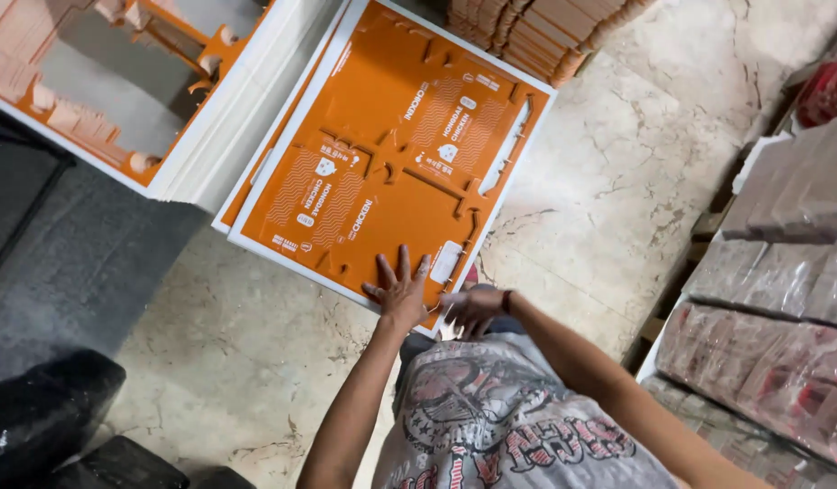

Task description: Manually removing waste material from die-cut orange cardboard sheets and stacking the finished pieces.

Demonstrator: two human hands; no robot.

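Black bags (47, 417): slumping at lower left on the floor, dark, soft and lumpy, faintly glossy.
Dark mat (65, 244): lying flat along the left edge, grey and grainy, meeting the paler stone.
Cut sheets (120, 81): sitting at upper left as a thick white-edged stack, top sheet showing orange strips around large grey punched-out openings, ragged tabs hanging from the edges.
Floor (255, 362): spreading under everything, pale stone, mottled and cracked with fine dark veins.
Orange sheet (391, 154): lying flat and tilted on a thin white-edged stack in the middle, stiff printed card, matte orange with white patterned panels, die-cut lines and slots tracing flat box shapes, a narrow white window near its right edge.
Left hand (399, 292): pressing palm-down on the sheet's near edge, fingers spread wide and straight, holding nothing.
Right hand (471, 308): hovering just beside the left at the sheet's near corner, fingers loosely curled and blurred, touching or apart from the card impossible to tell, nothing seen in its grasp; dark band circling the wrist.
Shirt (509, 426): filling the bottom centre, grey cloth with red and dark print.
Brown stack (545, 32): leaning at top centre, ribbed layers of tan card edges.
Wrapped bundles (772, 317): lining the right side on a pallet, blocky, sheathed in shiny clear film over reddish card.
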